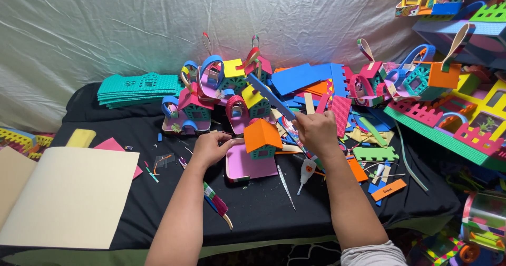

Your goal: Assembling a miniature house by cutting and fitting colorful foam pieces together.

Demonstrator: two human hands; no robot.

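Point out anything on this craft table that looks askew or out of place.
The table is strewn with foam scraps. The glue bottle lies tipped on its side below the right hand. The left hand steadies a pink base whose orange-roofed little house sits off-centre, at one corner.

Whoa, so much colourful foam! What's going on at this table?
A person is putting together small foam houses on a black table. The left hand steadies a pink base carrying an orange-roofed little house. The right hand holds up a long blue foam strip. Finished houses and scraps lie behind them.
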